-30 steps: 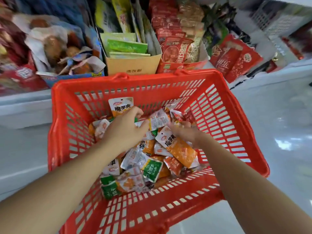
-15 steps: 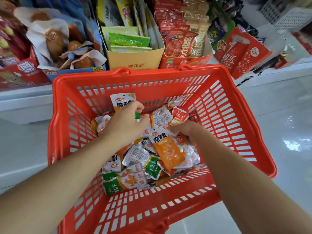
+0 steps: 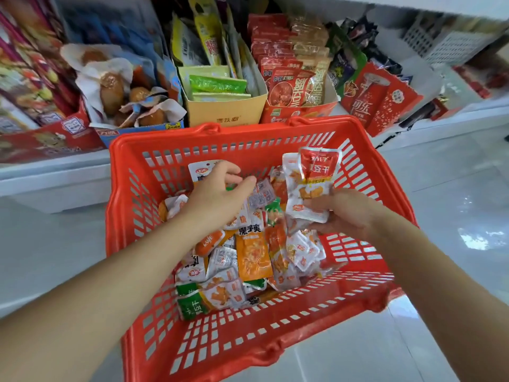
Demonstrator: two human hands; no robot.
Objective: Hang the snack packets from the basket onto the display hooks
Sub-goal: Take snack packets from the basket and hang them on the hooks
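Note:
A red plastic basket (image 3: 248, 139) sits on the pale floor and holds a heap of small snack packets (image 3: 252, 257), orange, white and green. My right hand (image 3: 341, 213) grips a bunch of packets (image 3: 314, 183), lifted above the heap, with a red-topped one uppermost. My left hand (image 3: 220, 194) reaches into the far left of the heap, fingers curled around packets there; a white and orange packet (image 3: 201, 169) stands just behind it. No display hooks can be made out.
A low white shelf (image 3: 55, 172) runs behind the basket. It carries a yellow carton of green packets (image 3: 223, 106), a red box of snack bags (image 3: 294, 86), wrapped brown eggs in a blue box (image 3: 124, 92) and red cola-print bags (image 3: 380, 97). Glossy white floor lies to the right.
My right hand has risen out of the heap with a bunch of packets and turned them upright. My left hand stays at the far left of the pile.

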